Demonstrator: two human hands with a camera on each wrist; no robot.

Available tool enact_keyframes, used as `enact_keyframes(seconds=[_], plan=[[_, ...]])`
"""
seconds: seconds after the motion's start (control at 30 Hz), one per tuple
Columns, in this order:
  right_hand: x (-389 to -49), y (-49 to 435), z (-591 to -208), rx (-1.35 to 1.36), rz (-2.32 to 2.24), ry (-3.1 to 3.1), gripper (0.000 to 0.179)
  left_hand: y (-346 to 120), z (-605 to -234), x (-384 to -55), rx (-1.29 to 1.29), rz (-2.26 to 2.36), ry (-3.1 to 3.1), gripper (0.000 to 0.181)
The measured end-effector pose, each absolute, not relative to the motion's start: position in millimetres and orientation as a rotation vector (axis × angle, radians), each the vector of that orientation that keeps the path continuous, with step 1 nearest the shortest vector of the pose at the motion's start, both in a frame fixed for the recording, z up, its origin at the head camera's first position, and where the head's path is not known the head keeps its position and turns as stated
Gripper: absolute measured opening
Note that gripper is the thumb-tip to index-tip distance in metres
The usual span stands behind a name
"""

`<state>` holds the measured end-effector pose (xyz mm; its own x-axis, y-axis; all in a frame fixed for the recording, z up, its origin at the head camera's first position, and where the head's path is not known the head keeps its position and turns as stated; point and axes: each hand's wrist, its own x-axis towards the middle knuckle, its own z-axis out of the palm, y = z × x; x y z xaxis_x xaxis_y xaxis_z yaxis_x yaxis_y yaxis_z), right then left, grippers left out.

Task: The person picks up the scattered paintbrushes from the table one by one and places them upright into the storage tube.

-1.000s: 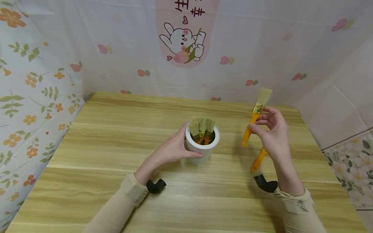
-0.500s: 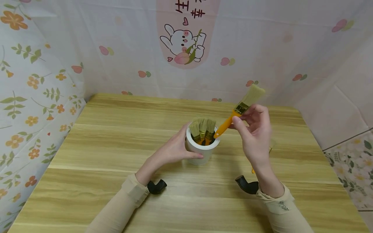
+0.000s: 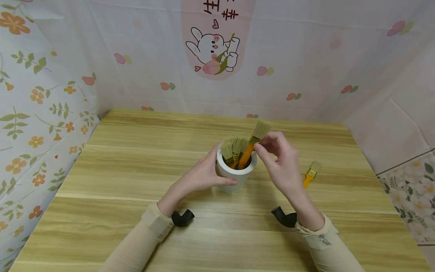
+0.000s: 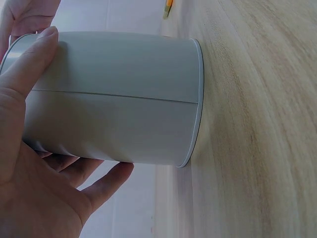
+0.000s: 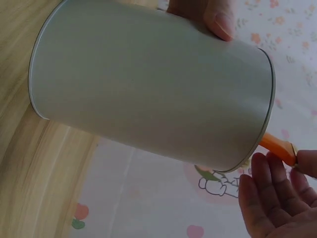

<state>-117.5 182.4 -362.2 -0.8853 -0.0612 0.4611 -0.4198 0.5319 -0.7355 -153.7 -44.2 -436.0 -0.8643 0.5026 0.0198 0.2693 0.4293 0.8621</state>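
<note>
A white cylindrical container (image 3: 234, 183) stands upright on the table, with several paintbrushes (image 3: 234, 149) in it, bristles up. My left hand (image 3: 200, 175) grips its side, thumb across the front and fingers around the back. In the right wrist view the container (image 5: 148, 84) blocks much of the scene. My right hand (image 3: 282, 162) pinches a paintbrush (image 3: 253, 145) near its metal band. The orange handle (image 5: 277, 148) of that brush dips inside the rim, bristles tilted up and right. Another paintbrush (image 3: 311, 172) lies on the table, partly hidden behind my right forearm.
The wooden table (image 3: 119, 162) runs back to a printed curtain (image 3: 142, 49). A floral cloth (image 3: 37, 132) hangs along the left. Black curved pieces (image 3: 182, 218) stick out by both wrists.
My right hand has moved left with the paintbrush, bringing its handle end from beside the container into the opening. The left hand and the container have stayed put.
</note>
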Motion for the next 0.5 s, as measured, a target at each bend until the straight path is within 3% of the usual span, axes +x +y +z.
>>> enact_keyframes(seconds=[0.5], plan=[[-120,197,-360,0.418,1.294,-2.332,0.026,-43,-435,-152,0.683,1.406,2.464,0.121]])
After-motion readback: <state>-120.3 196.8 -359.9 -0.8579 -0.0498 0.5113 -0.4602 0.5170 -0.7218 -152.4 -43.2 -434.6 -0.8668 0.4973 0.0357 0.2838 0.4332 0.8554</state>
